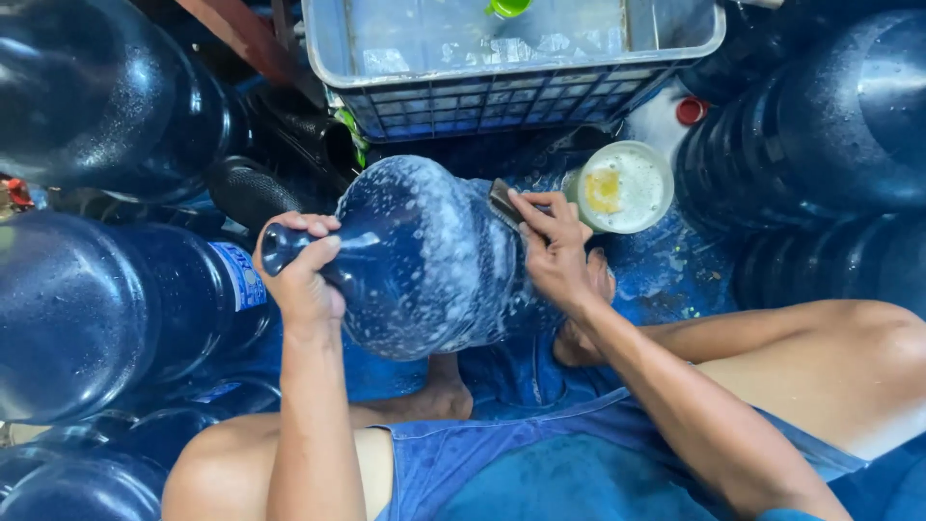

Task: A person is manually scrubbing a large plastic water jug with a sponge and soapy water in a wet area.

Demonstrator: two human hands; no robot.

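Head view: my left hand [301, 275] clenches the soapy blue jug [429, 256] by its neck, long axis lying left-right across my lap; my right hand [555, 253] presses a scrub pad [503, 201] against its far shoulder.

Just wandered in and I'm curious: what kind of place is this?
Probably a wash area for refillable water jugs. The left hand holds a soapy blue jug by its neck, the right hand scrubs it with a brush, and more jugs are stacked around.
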